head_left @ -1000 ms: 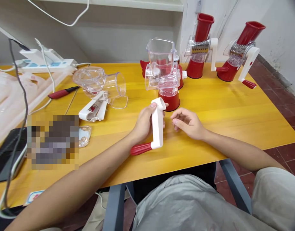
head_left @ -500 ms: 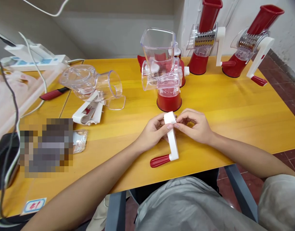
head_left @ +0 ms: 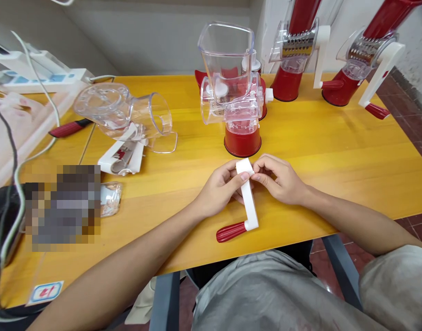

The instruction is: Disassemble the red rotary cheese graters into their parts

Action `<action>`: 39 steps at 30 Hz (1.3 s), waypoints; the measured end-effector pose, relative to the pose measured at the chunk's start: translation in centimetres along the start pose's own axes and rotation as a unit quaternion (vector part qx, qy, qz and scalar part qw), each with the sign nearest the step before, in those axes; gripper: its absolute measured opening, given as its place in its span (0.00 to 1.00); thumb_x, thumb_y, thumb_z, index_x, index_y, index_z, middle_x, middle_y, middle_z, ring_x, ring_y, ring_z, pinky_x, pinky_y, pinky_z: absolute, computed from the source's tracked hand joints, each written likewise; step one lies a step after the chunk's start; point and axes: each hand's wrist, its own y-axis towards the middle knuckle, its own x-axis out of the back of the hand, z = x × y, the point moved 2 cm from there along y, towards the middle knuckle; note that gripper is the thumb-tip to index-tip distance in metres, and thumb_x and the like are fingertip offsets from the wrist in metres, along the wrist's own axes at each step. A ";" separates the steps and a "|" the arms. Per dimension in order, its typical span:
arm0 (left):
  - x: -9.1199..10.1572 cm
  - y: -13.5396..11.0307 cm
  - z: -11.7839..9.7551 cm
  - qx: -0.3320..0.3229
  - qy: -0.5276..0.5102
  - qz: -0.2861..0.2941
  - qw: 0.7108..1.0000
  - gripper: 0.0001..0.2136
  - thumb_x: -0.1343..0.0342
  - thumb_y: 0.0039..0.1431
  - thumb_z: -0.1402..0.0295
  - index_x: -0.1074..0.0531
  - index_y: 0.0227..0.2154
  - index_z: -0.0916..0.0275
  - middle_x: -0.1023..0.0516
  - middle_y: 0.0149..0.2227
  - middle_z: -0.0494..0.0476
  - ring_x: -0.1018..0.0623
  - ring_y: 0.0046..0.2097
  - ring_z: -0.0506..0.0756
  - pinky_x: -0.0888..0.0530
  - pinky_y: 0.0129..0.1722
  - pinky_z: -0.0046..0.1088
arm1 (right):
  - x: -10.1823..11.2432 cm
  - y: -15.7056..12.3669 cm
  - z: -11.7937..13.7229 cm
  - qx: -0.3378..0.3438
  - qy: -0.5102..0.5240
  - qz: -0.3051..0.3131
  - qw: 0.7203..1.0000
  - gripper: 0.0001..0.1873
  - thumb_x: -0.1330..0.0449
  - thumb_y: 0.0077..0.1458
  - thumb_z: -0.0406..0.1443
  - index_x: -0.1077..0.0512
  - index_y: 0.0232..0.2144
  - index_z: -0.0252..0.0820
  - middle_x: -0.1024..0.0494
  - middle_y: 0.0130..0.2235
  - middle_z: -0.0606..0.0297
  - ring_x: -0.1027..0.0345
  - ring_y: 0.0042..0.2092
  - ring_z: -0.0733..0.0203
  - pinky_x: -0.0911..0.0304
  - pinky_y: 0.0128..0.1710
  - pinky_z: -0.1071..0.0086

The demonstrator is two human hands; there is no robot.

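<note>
Over the table's front part, my left hand [head_left: 217, 191] grips a white crank handle [head_left: 250, 207] near its wide upper end, thumb on top. The crank's red grip [head_left: 231, 232] points left, close to the table edge. My right hand [head_left: 281, 179] is closed, thumb and forefinger pinched against the side of the crank's upper end. Whether a small piece sits between those fingertips is hidden. Just beyond the hands stands a drum grater body [head_left: 243, 140] with a red base and a clear plastic hopper, no crank fitted on it.
Two assembled graters [head_left: 288, 82] [head_left: 345, 85] with red hoppers stand at the back right. To the left lie a clear grater housing [head_left: 124, 110], a white part [head_left: 123, 156], a red-handled tool [head_left: 69, 128], a power strip [head_left: 48, 80] and loose cables [head_left: 16, 193].
The camera view has shifted slightly, so the things at the back sit a little higher. Both hands stay on the crank's upper end, with only small finger movement.
</note>
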 end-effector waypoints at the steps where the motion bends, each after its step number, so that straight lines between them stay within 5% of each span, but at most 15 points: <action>1: 0.0 0.0 0.0 0.002 0.001 0.000 1.000 0.35 0.19 0.56 0.39 0.27 0.45 0.63 0.21 0.30 0.47 0.20 0.26 0.49 0.22 0.23 0.18 | 0.0 -0.1 0.0 0.005 -0.009 0.000 1.000 0.17 0.39 0.76 0.45 0.26 0.39 0.38 0.22 0.38 0.65 0.33 0.38 0.73 0.38 0.39 0.75; 11: 0.8 0.5 0.6 -0.010 -0.012 0.003 1.000 0.34 0.19 0.58 0.42 0.24 0.52 0.63 0.17 0.34 0.52 0.18 0.29 0.52 0.21 0.26 0.22 | -0.1 0.5 -1.0 0.027 -0.023 -0.012 0.999 0.18 0.42 0.78 0.47 0.29 0.39 0.39 0.24 0.38 0.64 0.36 0.38 0.70 0.39 0.41 0.72; 15: 1.0 0.3 0.7 -0.113 -0.013 0.000 0.994 0.29 0.18 0.59 0.45 0.18 0.49 0.63 0.14 0.38 0.56 0.17 0.35 0.52 0.18 0.35 0.23 | 0.2 0.1 -0.5 0.041 0.029 -0.040 0.998 0.15 0.37 0.75 0.45 0.25 0.40 0.39 0.22 0.38 0.64 0.33 0.37 0.73 0.37 0.38 0.75; 18: 1.4 -0.6 0.1 -0.205 0.023 0.016 0.978 0.23 0.22 0.66 0.48 0.16 0.49 0.62 0.14 0.39 0.57 0.15 0.37 0.54 0.16 0.41 0.27 | 0.3 -0.4 -0.3 -0.017 0.133 -0.024 0.991 0.17 0.35 0.74 0.48 0.25 0.43 0.38 0.22 0.37 0.67 0.32 0.33 0.77 0.35 0.34 0.79; 21: 2.4 -1.6 -1.0 -0.332 0.127 0.011 0.935 0.25 0.23 0.68 0.52 0.17 0.61 0.57 0.13 0.46 0.61 0.13 0.43 0.58 0.15 0.44 0.32 | -0.3 -0.5 -0.3 -0.110 0.275 0.046 0.954 0.24 0.35 0.72 0.54 0.28 0.43 0.38 0.24 0.35 0.70 0.33 0.26 0.78 0.35 0.26 0.79; 24: 3.2 -2.0 -1.8 -0.473 0.295 -0.003 0.831 0.30 0.23 0.69 0.57 0.23 0.70 0.54 0.14 0.54 0.66 0.13 0.53 0.63 0.15 0.53 0.39 | -1.0 -0.5 -0.2 -0.145 0.351 0.111 0.918 0.27 0.34 0.71 0.57 0.30 0.45 0.39 0.23 0.35 0.70 0.31 0.26 0.77 0.34 0.24 0.80; 26: 3.4 -1.8 -1.7 -0.497 0.381 0.013 0.780 0.27 0.28 0.74 0.60 0.24 0.72 0.53 0.16 0.57 0.67 0.14 0.56 0.63 0.15 0.57 0.41 | -1.3 -0.6 -0.2 -0.146 0.357 0.129 0.913 0.27 0.35 0.71 0.57 0.30 0.47 0.39 0.24 0.33 0.72 0.31 0.26 0.77 0.34 0.25 0.81; 29: 3.6 -1.3 -1.0 -0.473 0.425 0.047 0.770 0.21 0.35 0.80 0.59 0.24 0.70 0.53 0.19 0.57 0.66 0.15 0.58 0.62 0.14 0.57 0.40 | -1.2 -0.7 -0.3 -0.109 0.313 0.116 0.936 0.26 0.35 0.72 0.56 0.28 0.48 0.38 0.25 0.32 0.72 0.32 0.26 0.78 0.34 0.27 0.82; 34: 3.7 -1.0 -0.7 -0.477 0.420 0.069 0.769 0.24 0.32 0.78 0.60 0.25 0.71 0.54 0.18 0.57 0.67 0.15 0.59 0.63 0.14 0.60 0.43 | -0.2 -0.8 -0.4 0.015 0.102 0.024 0.994 0.16 0.34 0.73 0.46 0.20 0.48 0.37 0.16 0.38 0.64 0.28 0.33 0.77 0.33 0.33 0.82; 39: 2.8 -1.5 -0.7 -0.511 0.430 0.051 0.743 0.23 0.30 0.74 0.68 0.25 0.68 0.58 0.16 0.60 0.70 0.14 0.63 0.65 0.16 0.68 0.50 | 0.3 -0.9 0.2 0.151 -0.054 -0.010 0.987 0.10 0.39 0.75 0.37 0.18 0.47 0.40 0.13 0.41 0.61 0.22 0.40 0.71 0.28 0.40 0.76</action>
